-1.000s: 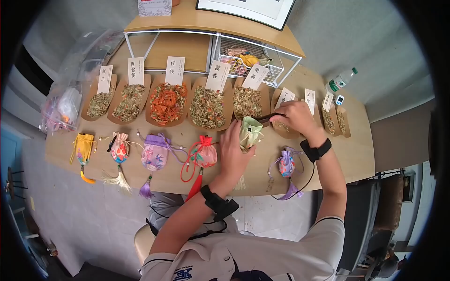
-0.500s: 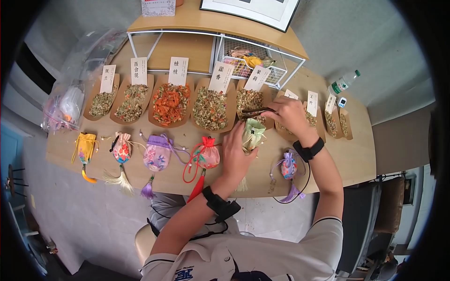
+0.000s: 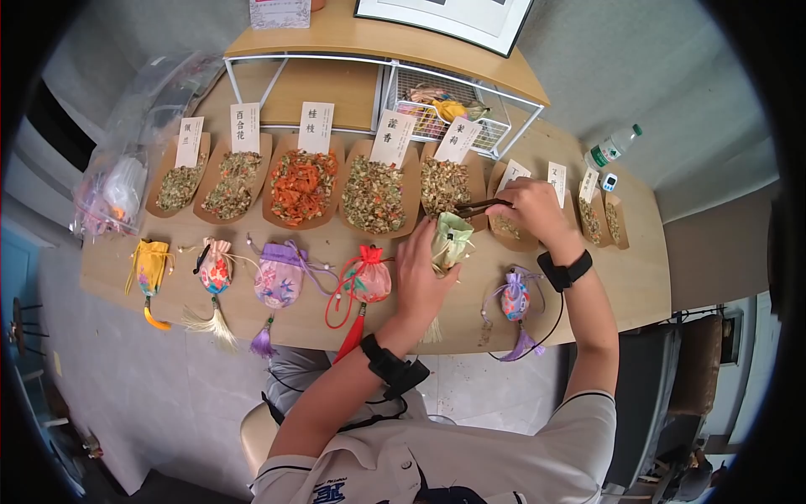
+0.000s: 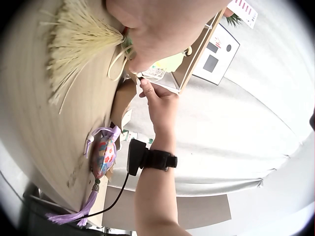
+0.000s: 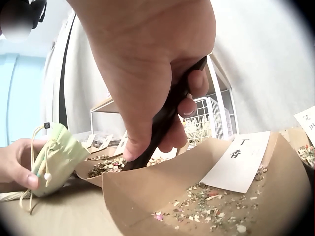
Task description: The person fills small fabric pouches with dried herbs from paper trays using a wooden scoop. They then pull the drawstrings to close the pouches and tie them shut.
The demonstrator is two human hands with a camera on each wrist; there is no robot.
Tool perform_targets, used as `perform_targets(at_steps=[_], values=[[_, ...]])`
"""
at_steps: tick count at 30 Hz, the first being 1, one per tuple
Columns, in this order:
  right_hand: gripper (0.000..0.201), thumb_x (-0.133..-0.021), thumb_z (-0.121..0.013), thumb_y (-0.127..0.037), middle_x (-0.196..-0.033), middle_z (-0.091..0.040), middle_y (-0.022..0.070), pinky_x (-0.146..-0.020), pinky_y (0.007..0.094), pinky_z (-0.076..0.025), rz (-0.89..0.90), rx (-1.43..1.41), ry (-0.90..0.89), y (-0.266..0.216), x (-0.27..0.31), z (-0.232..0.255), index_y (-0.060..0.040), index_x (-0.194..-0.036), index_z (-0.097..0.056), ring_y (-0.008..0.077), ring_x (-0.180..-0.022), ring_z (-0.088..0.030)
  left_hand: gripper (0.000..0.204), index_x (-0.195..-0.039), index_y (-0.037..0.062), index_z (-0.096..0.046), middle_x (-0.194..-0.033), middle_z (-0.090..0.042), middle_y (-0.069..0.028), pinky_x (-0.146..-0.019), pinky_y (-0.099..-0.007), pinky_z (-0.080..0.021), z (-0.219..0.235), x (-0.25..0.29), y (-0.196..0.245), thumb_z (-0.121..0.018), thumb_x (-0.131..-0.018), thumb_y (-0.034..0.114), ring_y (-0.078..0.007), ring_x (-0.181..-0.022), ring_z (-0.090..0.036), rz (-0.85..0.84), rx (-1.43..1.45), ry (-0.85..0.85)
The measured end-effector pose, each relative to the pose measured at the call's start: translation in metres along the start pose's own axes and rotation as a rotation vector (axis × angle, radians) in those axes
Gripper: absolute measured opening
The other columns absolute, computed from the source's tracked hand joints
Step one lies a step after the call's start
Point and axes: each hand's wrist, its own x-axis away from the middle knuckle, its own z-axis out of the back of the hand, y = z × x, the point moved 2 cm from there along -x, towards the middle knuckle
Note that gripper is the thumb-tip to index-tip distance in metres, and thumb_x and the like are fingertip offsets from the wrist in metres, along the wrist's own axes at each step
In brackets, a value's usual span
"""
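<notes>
My left hand (image 3: 418,273) holds a pale green drawstring pouch (image 3: 453,242) upright, its mouth open at the top. A cream tassel (image 4: 81,42) hangs from it in the left wrist view. The right hand (image 3: 537,210) grips dark tongs (image 5: 165,118), which point left. Their tips lie just above the pouch mouth, at the near end of a paper tray of chopped dried herbs (image 3: 445,181). Below the right hand, in its wrist view, is another paper tray (image 5: 147,196) with a thin scatter of herbs and a white label card (image 5: 237,162).
More labelled herb trays line the table, one holding orange pieces (image 3: 300,186). Nearer me lie several tasselled pouches, including a red one (image 3: 369,277) and a small purple-stringed one (image 3: 514,298). Behind stand a wooden shelf (image 3: 336,42) and a wire basket (image 3: 487,134); a bottle (image 3: 611,147) is at right.
The right hand carried the tongs left over the herb tray, then drew back right, with the tips now close over the pouch. My left hand and the pouch have stayed nearly in place.
</notes>
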Motion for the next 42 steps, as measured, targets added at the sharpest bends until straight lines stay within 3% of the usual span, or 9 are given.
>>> perform_targets(at_steps=[17,26,34,42], values=[[0.032,-0.086,-0.07,-0.041,-0.068,-0.061,0.0046,-0.053,0.0365,-0.05,-0.083,0.031,0.117,-0.032,0.004,-0.022,-0.0109,-0.077,-0.07,0.0252,-0.062,-0.065,0.084,-0.142,0.0059,-0.045,-0.142,-0.05,-0.0179,-0.104,-0.0479,-0.04,-0.001,-0.001,0.0,-0.085,-0.069,0.011,-0.04,-0.121,-0.05,0.003,0.006,-0.007],[0.031,-0.083,-0.075,-0.036,-0.06,-0.058,0.0062,-0.048,0.0372,-0.046,-0.141,0.01,0.216,-0.033,0.007,-0.015,-0.0081,-0.072,-0.071,0.0265,-0.055,-0.061,0.086,-0.143,0.0056,-0.044,-0.142,-0.051,-0.0179,-0.105,-0.0479,-0.04,0.0,-0.001,0.0,-0.085,-0.068,0.01,-0.04,-0.122,-0.05,-0.001,0.008,-0.005],[0.029,-0.079,-0.078,-0.038,-0.063,-0.062,0.0043,-0.047,0.0352,-0.045,-0.131,-0.112,0.309,-0.03,0.015,0.014,-0.0096,-0.074,-0.074,0.0238,-0.053,-0.06,0.085,-0.143,0.0052,-0.044,-0.141,-0.051,-0.0178,-0.105,-0.0475,-0.04,0.001,-0.002,0.001,-0.084,-0.068,0.009,-0.0399,-0.123,-0.05,0.008,0.018,-0.01],[0.033,-0.078,-0.078,-0.04,-0.065,-0.063,0.0063,-0.05,0.0352,-0.046,-0.131,-0.257,0.279,-0.034,0.02,0.025,-0.0072,-0.077,-0.074,0.0261,-0.056,-0.062,0.086,-0.142,0.0067,-0.045,-0.139,-0.053,-0.0159,-0.105,-0.0463,-0.041,0.0,-0.001,0.0,-0.085,-0.066,0.008,-0.0379,-0.125,-0.05,0.013,0.005,0.004]])
